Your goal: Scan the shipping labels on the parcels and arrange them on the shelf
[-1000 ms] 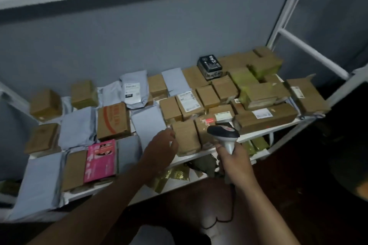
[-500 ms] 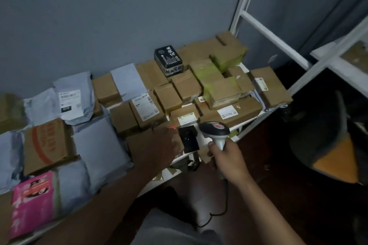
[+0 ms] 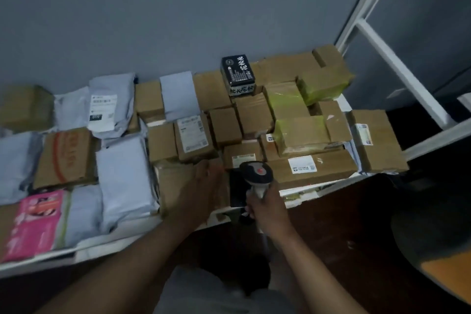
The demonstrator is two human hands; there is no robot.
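Brown cardboard parcels and grey mailer bags cover the white shelf [image 3: 107,245]. My left hand [image 3: 204,186] lies on a brown parcel [image 3: 173,181] at the shelf's front edge, fingers bent over its far side. My right hand [image 3: 265,208] grips the handle of a barcode scanner [image 3: 256,173], whose head, with a red light, hovers just right of that parcel. A flat black item [image 3: 237,191] sits between my two hands. Behind the scanner lies a long brown box with a white label [image 3: 302,164].
A black printed box [image 3: 238,75] stands at the back. Boxes with yellow-green tape [image 3: 300,132] are stacked at the right, a pink packet [image 3: 35,222] lies front left. The shelf's white frame [image 3: 397,64] rises at the right. A dark and orange object [image 3: 443,260] lies on the floor.
The view has swung to the right along the shelf. My left hand stays on the same brown parcel, and the scanner has moved in closer beside it.
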